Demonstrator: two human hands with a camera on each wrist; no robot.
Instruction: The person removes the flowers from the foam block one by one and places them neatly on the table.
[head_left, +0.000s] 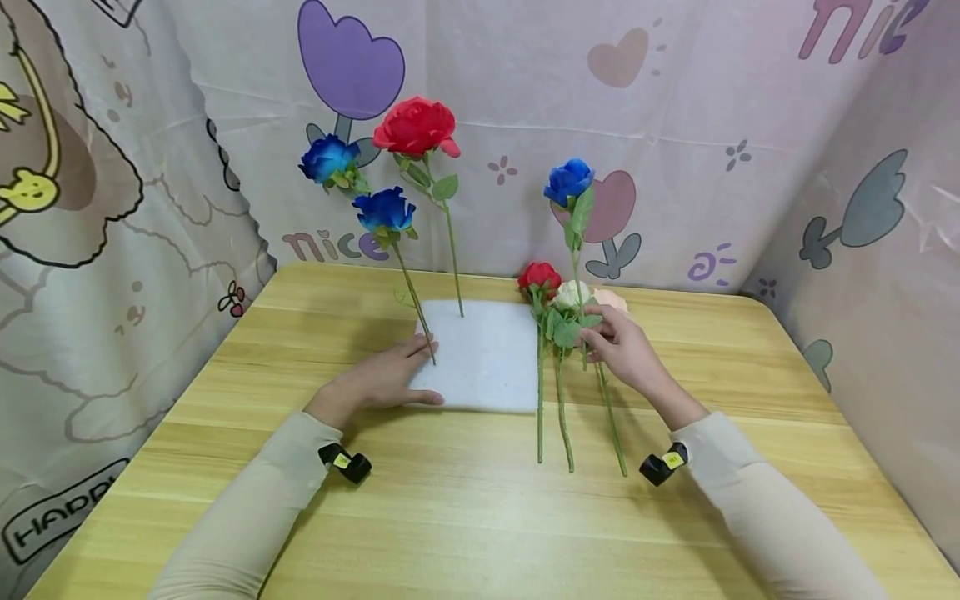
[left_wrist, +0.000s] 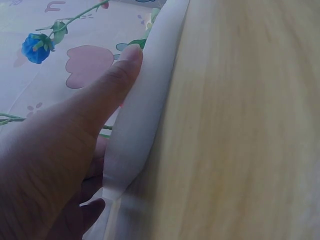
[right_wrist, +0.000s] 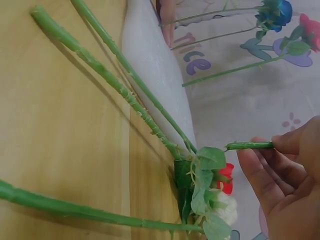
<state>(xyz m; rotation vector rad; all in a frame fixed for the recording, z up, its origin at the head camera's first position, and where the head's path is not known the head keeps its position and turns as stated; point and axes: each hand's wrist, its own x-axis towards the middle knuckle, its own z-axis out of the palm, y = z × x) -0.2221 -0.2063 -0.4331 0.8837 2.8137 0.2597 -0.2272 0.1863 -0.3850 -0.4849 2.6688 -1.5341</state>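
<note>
1. Two hands working: my left hand [head_left: 381, 382] presses flat on the foam pad [head_left: 487, 357] on the surface.
2. My right hand [head_left: 625, 350] pinches the blue rose [head_left: 568, 181] stem upright beside the pad.
3. Risk, I judge: foam sliding could topple planted roses [head_left: 415, 127].

Two bare hands, left hand [head_left: 382, 381], right hand [head_left: 626, 350], long beige sleeves [head_left: 255, 508], small black wrist cameras [head_left: 347, 463] with yellow stickers
</note>
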